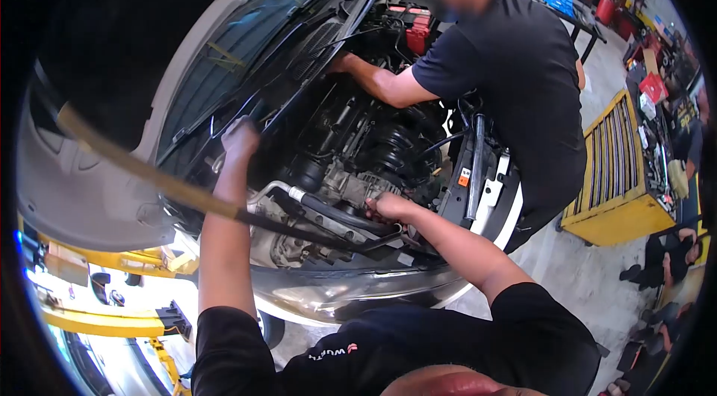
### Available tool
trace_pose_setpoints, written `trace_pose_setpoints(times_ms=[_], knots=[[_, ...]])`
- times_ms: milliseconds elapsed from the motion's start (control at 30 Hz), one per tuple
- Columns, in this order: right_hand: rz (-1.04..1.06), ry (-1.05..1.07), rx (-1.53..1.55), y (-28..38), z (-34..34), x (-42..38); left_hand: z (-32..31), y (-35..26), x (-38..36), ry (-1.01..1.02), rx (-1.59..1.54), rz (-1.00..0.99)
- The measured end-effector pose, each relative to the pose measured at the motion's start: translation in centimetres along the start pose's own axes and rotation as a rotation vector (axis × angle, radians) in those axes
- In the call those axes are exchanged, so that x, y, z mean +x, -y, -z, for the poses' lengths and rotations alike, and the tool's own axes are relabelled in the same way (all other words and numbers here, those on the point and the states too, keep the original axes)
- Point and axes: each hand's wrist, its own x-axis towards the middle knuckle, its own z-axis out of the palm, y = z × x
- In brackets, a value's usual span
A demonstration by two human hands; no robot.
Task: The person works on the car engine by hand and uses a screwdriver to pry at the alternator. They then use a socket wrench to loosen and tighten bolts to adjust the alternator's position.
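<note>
My left hand (240,139) is closed and slightly blurred, raised over the near side of the engine bay beside the dark cowl below the windshield; what it grips is too unclear to name. Lower and to the right, my right hand (390,207) has curled fingers against a metal engine part (355,188), just above a black hose (336,215). Whatever those fingers hold is hidden. A silver bent pipe (270,188) lies between my two arms. Black engine parts (392,144) fill the middle of the bay.
Across the bay, a co-worker (515,75) leans in, one hand (343,64) near the cowl. A red-covered battery part (418,34) sits beyond. A prop or strap (149,172) crosses the left foreground. A yellow tool cabinet (609,220) stands at right.
</note>
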Motion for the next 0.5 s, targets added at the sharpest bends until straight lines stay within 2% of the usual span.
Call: trace_pose_setpoints(times_ms=[67,100,133,200,267,333,367,400,433,467,500], knots=[[0.053,0.007,-0.103,-0.1,0.2,0.1,2.3,-1.3,-1.1,0.080,-0.005,0.030],[0.072,-0.212,-0.460,1.5,0.1,-1.7,1.6,-1.2,-1.0,0.068,0.010,0.016],[0.067,-0.206,-0.455,1.4,0.0,-1.8,1.2,-0.8,-0.6,0.050,0.022,0.004],[0.215,-0.268,-0.441,1.0,-0.3,-1.9,0.3,-0.1,-0.2,0.041,0.024,-0.027],[0.185,-0.257,-0.456,0.5,-0.6,-0.9,-0.8,0.9,0.3,-0.009,0.015,-0.083],[0.063,-0.001,-0.033,0.1,-0.2,0.1,-0.8,1.4,0.4,-0.010,-0.012,-0.108],[-0.038,0.030,0.176,-0.1,-0.4,0.2,-0.8,1.7,0.2,-0.035,-0.062,-0.146],[-0.042,0.022,0.181,-0.3,-0.3,0.3,-0.7,1.8,-0.2,-0.054,-0.109,-0.188],[0.013,-0.002,0.019,-0.5,-0.2,0.6,-1.2,2.2,-0.2,-0.151,-0.106,-0.243],[0.067,-0.026,-0.140,-0.7,-0.4,0.7,-1.5,2.4,-0.2,-0.146,-0.105,-0.256],[0.075,-0.222,-0.411,0.2,-0.6,-0.7,-0.8,2.1,-0.6,-0.139,-0.043,-0.254]])
